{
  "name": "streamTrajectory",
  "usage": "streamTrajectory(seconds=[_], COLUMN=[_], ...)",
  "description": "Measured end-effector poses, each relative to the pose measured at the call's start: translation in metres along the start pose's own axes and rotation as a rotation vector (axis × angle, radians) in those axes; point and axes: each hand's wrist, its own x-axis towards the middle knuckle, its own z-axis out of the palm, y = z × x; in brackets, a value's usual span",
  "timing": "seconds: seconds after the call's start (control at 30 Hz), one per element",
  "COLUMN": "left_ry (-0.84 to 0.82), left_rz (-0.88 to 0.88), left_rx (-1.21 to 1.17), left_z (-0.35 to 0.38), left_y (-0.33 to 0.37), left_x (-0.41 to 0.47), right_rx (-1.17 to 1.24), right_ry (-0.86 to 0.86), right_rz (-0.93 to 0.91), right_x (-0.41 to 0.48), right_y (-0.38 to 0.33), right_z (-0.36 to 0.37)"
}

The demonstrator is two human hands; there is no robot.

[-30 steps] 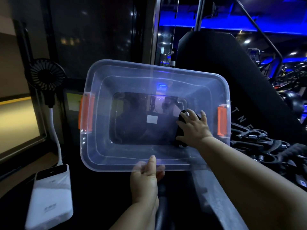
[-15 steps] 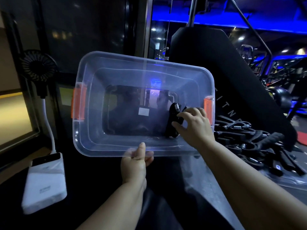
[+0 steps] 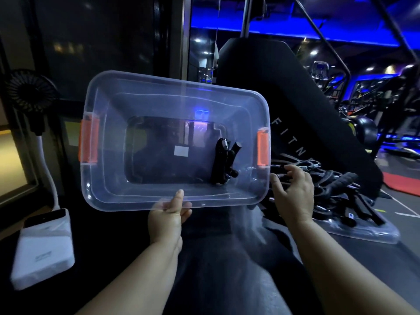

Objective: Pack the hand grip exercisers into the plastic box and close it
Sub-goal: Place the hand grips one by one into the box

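One hand grip exerciser [image 3: 223, 161], so far as can be made out, lies inside the plastic box [image 3: 141, 196], on its floor toward the right end. The left hand [image 3: 169, 215] grasps the near long rim of the box at about mid-length. Its thumb lies over the rim on the inside, and its other fingers show through the clear wall beneath. The box is held tilted, with its open side toward the camera. The exerciser sits above and to the right of this grip.

An orange latch [image 3: 88, 142] is on the box end far to the left of the grip, and a second orange latch [image 3: 263, 147] is on the end to its right. The right hand [image 3: 293, 192] is released, with fingers loosely spread and holding nothing. It is outside the box, just beside the near right corner. Whether its thumb touches the wall cannot be determined.

A pile of exercisers [image 3: 341, 189] rests on a clear lid [image 3: 368, 235], just beyond that hand's fingertips. A power bank [image 3: 43, 246] lies well to the left of the left hand's grip and lower, and a small fan [image 3: 31, 92] stands above it.
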Motion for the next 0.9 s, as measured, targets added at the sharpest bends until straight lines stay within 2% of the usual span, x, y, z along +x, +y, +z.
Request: streamTrajectory(seconds=[0.2,0.37,0.57,0.9], left_ry=[0.017,0.02,0.004,0.02], left_rz=[0.008,0.027,0.047,0.065], left_rx=[0.017,0.02,0.026,0.034], left_z=[0.001,0.001,0.0,0.001], left_y=[-0.001,-0.002,-0.004,-0.004], left_x=[0.001,0.001,0.003,0.002], right_rx=[-0.15,-0.383,-0.241,-0.321], right_ry=[0.012,-0.092,-0.176,-0.283], right_rz=[0.094,0.233,0.264,0.266], right_x=[0.017,0.009,0.002,-0.004], right_y=[0.043,0.069,0.075,0.071], right_z=[-0.026,-0.039,-0.041,-0.048])
